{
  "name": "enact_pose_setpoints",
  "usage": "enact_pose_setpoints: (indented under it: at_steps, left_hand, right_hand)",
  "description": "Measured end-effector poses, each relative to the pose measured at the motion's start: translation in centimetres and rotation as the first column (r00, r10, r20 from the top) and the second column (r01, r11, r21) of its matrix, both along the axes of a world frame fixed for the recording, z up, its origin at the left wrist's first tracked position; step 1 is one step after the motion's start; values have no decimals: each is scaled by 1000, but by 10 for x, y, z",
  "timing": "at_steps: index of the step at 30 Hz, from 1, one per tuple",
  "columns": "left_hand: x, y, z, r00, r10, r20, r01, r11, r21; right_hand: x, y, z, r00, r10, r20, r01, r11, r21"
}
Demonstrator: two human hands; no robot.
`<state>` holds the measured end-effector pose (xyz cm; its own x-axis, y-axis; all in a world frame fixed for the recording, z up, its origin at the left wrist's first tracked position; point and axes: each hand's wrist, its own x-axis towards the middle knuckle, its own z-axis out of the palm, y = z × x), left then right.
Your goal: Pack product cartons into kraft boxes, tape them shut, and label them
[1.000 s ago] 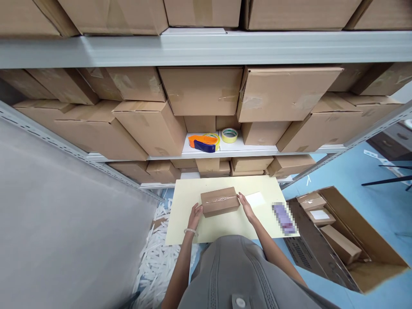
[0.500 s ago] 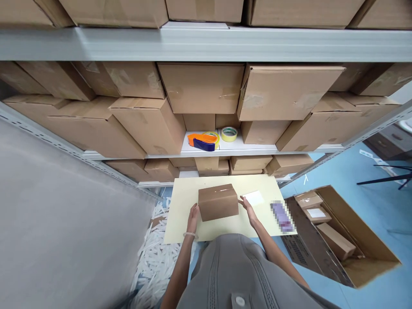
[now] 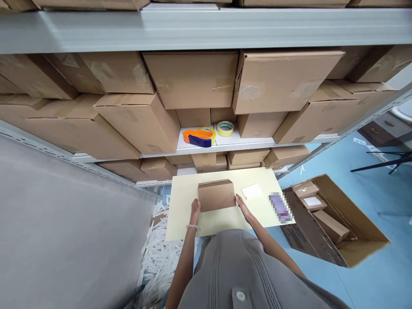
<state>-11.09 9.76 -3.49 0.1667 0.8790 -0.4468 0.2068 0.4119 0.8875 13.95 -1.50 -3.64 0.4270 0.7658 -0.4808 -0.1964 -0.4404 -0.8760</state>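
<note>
Fingers of left hand: bent in and closed on the left end of the box, gripping it
Fingers of right hand: drawn together at the lower right edge, touching it, so the box is held between both hands; the spread of the single fingertips is too small to tell
Box: oblong, plain brown cardboard, broad smooth face tipped up towards the person, a thin darker strip with folded edges running along the far side
Spot: over the middle of the cream board; whether the lower edge rests on it, I cannot tell
Card: white, flat on the board just right of the box, a tiny orange mark at its near left corner
Patch: purple, at the right end of the board, its details blurred out in squares
Tape: yellow roll up on the shelf, green band inside the ring, any print too small to read
Cutter: orange and dark blue, just left of the roll
Carton: big, open, down on the right, dark wall bearing a block of print too small to read; smaller boxes inside, one wearing a white label
</note>
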Motion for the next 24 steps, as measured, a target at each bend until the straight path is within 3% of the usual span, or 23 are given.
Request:
enact_pose_setpoints:
  at_steps: [5, 11, 19, 24]
  left_hand:
    - [-1, -20, -22, 998, -46, -38, 42, 995, -93]
    - [-6, -28, -29, 997, -83, -6, 81, 984, -158]
    - [-23, -2, -24, 996, 50, 80, -31, 976, -217]
    - [-30, 26, -26, 996, 28, 87, -9, 977, -213]
  right_hand:
    - [-3, -7, 1, 1000, 0, -21, -2, 998, -64]
    - [-9, -12, 6, 998, 5, -56, -11, 994, -110]
    - [4, 1, 5, 988, -148, -50, 141, 983, -117]
    - [13, 33, 6, 970, -242, -29, 240, 969, -68]
